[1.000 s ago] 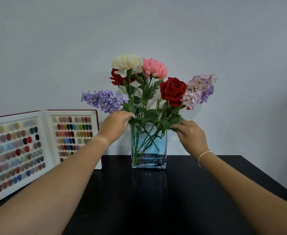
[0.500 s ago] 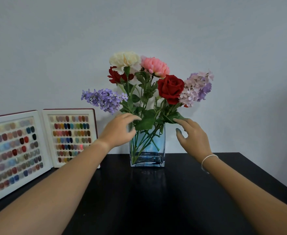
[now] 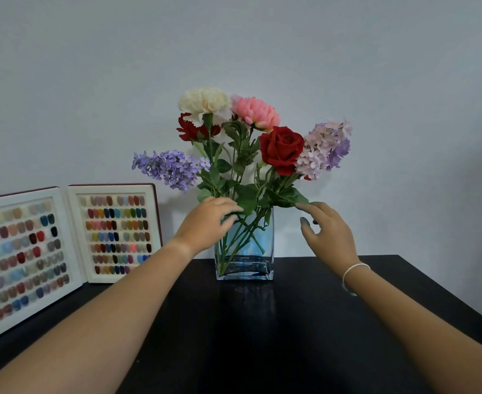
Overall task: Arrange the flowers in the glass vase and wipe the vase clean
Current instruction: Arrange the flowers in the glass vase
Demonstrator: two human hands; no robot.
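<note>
A square blue-tinted glass vase (image 3: 258,253) stands at the back middle of the black table (image 3: 262,336), holding a bunch of flowers: a red rose (image 3: 281,149), a cream bloom (image 3: 204,102), a pink bloom (image 3: 255,112), a dark red bloom (image 3: 190,129) and two lilac sprays (image 3: 168,167) (image 3: 326,149). My left hand (image 3: 207,226) rests at the vase's upper left corner, fingers curved over the rim against the leaves and stems. My right hand (image 3: 328,231) hovers just right of the vase, fingers spread, fingertips near a leaf, holding nothing.
Two open white display cases of coloured nail samples (image 3: 114,231) (image 3: 18,260) lean against the wall at the left. A pale wall rises right behind the vase. The table's right edge (image 3: 444,294) runs diagonally beside my right forearm.
My right hand has let go of the leaves and drawn away to the right with fingers spread. My left hand slid from the stems down onto the vase's upper corner.
</note>
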